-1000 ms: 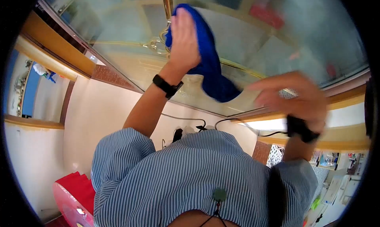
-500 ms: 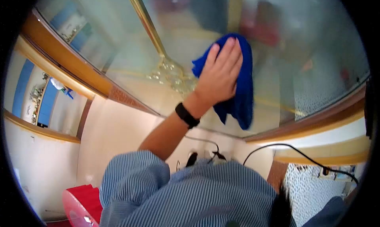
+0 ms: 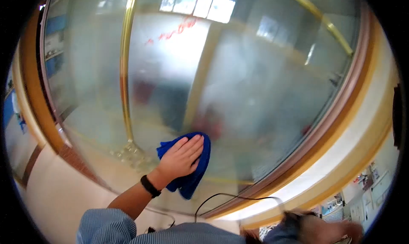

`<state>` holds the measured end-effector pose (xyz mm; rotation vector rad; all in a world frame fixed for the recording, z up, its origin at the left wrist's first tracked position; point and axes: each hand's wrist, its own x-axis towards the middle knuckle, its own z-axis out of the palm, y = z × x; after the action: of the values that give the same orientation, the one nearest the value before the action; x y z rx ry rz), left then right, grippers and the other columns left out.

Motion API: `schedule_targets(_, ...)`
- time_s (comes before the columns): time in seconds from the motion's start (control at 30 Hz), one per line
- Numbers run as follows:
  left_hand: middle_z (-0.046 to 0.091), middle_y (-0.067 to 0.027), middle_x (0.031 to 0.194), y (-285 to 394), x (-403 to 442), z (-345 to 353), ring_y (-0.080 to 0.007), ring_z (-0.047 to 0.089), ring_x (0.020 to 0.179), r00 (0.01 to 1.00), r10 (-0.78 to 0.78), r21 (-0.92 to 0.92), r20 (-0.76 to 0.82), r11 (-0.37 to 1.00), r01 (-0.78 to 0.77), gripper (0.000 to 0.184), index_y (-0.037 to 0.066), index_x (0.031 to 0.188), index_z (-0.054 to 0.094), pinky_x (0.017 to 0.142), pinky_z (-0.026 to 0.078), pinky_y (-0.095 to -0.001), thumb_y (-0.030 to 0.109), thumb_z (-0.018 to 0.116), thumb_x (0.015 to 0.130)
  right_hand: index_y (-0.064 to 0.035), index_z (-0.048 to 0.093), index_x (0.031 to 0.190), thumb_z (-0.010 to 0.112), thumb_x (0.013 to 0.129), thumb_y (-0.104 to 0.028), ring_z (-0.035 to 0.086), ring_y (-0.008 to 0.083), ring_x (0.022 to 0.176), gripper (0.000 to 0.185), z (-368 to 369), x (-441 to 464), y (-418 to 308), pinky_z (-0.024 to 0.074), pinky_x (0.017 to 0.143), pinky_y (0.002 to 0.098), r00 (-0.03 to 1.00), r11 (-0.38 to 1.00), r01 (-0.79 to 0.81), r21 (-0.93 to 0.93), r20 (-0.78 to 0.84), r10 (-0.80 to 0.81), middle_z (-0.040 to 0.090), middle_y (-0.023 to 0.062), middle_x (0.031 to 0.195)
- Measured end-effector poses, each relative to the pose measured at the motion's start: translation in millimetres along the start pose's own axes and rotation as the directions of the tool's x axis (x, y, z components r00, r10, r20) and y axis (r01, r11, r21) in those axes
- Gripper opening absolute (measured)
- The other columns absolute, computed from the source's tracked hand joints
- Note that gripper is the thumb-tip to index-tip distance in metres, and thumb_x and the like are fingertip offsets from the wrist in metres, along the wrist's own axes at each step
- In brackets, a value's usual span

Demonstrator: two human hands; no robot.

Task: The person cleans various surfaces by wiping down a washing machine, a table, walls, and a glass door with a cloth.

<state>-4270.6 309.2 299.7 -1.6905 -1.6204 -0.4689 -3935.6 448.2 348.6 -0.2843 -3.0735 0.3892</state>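
My left hand (image 3: pixel 181 159), with a dark band on its wrist, presses a blue cloth (image 3: pixel 197 176) against a large glass pane (image 3: pixel 255 112). Its fingers lie close together over the cloth, and the thumb is hidden. Part of the cloth hangs below the palm. At the lower right edge, my right hand (image 3: pixel 330 230) is smeared by motion, away from the glass. Its fingers do not show clearly, nor does anything it may hold.
Behind the glass runs a gold-coloured bar (image 3: pixel 125 73) with an ornate lower end. Red marks (image 3: pixel 174 31) show higher up on the pane. A wooden frame (image 3: pixel 341 112) borders it at right. A black cable (image 3: pixel 230 195) loops below the cloth, over pale floor (image 3: pixel 51 180).
My view has tilted up and swung, showing more of the pane. My left hand and the cloth appear lower and further left. My right hand has come into view at the lower right.
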Motion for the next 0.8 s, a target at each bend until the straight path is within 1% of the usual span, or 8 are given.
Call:
schedule_targets(0.17,0.041,-0.0102,0.151,-7.4,56.8,-41.6,-0.0209,0.029,0.144,0.997,0.069,0.150,-0.046,0.987,-0.062,0.050,0.004,0.131,0.057,0.120,0.016,-0.0384,0.029,0.055,0.088,-0.0025,0.056,0.115,0.070,0.078,-0.006,0.061,0.0331,0.089,0.040,104.4,116.6,-77.2,0.0510,0.075,0.0415,0.687,0.903,0.428,-0.018,-0.642,-0.339,0.065,0.0155,0.108)
schedule_targets(0.3,0.041,-0.0116,0.151,-7.2,86.9,-56.8,-0.0237,0.030,0.144,0.991,0.061,0.074,-0.118,0.996,-0.052,0.051,0.002,0.131,0.057,0.120,0.017,-0.0408,0.029,0.057,0.087,0.0072,0.055,0.115,0.069,0.082,-0.018,0.054,0.0430,0.104,0.044,132.0,165.6,-72.3,0.0438,0.093,0.0503,0.521,1.000,-0.006,0.025,-0.853,0.024,0.054,0.0272,0.117)
schedule_targets(0.4,0.041,-0.0145,0.150,-15.5,86.5,-61.1,-0.0252,0.031,0.143,0.989,0.063,0.105,-0.137,0.993,-0.048,0.052,0.000,0.130,0.056,0.119,0.019,-0.0415,0.029,0.058,0.087,0.0105,0.052,0.118,0.069,0.085,-0.021,0.051,0.0430,0.104,0.049,114.3,155.5,-43.0,0.0413,0.095,0.0496,0.232,0.970,-0.232,-0.075,-0.972,-0.020,0.050,0.0289,0.119)
schedule_targets(0.53,0.034,-0.0212,0.152,-22.9,101.9,-60.9,-0.0320,0.025,0.145,0.967,0.022,-0.028,-0.255,0.999,-0.030,0.068,-0.008,0.141,0.040,0.120,0.014,-0.0478,0.032,0.058,0.090,0.0145,0.039,0.134,0.056,0.098,-0.023,0.041,0.0466,0.122,0.055,35.9,146.6,-12.3,0.0320,0.106,0.0516,-0.239,0.990,-0.136,-0.024,-0.969,-0.056,0.039,0.0306,0.136)
schedule_targets(0.63,0.043,-0.0241,0.143,-48.6,83.4,-57.7,-0.0356,0.037,0.137,0.913,-0.022,0.114,-0.408,0.991,0.075,0.063,-0.004,0.139,0.042,0.115,0.025,-0.0501,0.025,0.062,0.087,0.0078,0.036,0.141,0.049,0.100,-0.021,0.032,0.0434,0.136,0.051,-39.7,157.2,-31.6,0.0242,0.114,0.0450,-0.026,0.970,-0.235,0.061,-0.998,0.057,0.028,0.0247,0.151)
schedule_targets(0.7,0.054,-0.0228,0.122,-57.8,76.7,-97.8,-0.0377,0.050,0.117,0.959,-0.261,-0.240,-0.110,0.943,0.229,0.049,-0.002,0.125,0.050,0.101,0.038,-0.0509,0.016,0.063,0.082,0.0085,0.037,0.139,0.049,0.099,-0.018,0.030,0.0437,0.136,0.049,-64.6,193.5,-16.5,0.0226,0.115,0.0454,0.096,0.960,-0.226,-0.163,-0.985,-0.144,0.028,0.0259,0.150)
schedule_targets(0.73,0.055,-0.0195,0.103,-84.1,75.9,-50.7,-0.0373,0.053,0.097,0.838,-0.171,-0.365,-0.518,0.930,-0.036,0.033,0.000,0.109,0.054,0.086,0.043,-0.0494,0.008,0.061,0.078,0.0094,0.035,0.139,0.052,0.095,-0.016,0.028,0.0446,0.136,0.054,-70.1,201.7,-36.8,0.0213,0.116,0.0474,0.119,0.978,-0.061,-0.199,-0.974,-0.191,0.029,0.0281,0.146)
schedule_targets(0.8,0.054,-0.0205,0.099,-93.0,48.5,-45.2,-0.0391,0.053,0.093,0.834,-0.125,-0.489,-0.538,0.852,-0.188,0.027,-0.001,0.104,0.055,0.083,0.043,-0.0480,0.004,0.058,0.078,0.0155,0.022,0.141,0.051,0.079,-0.004,0.023,0.0457,0.139,0.071,-14.4,216.6,-29.9,0.0175,0.117,0.0483,0.232,0.957,-0.256,-0.139,-0.969,-0.079,0.023,0.0313,0.147)
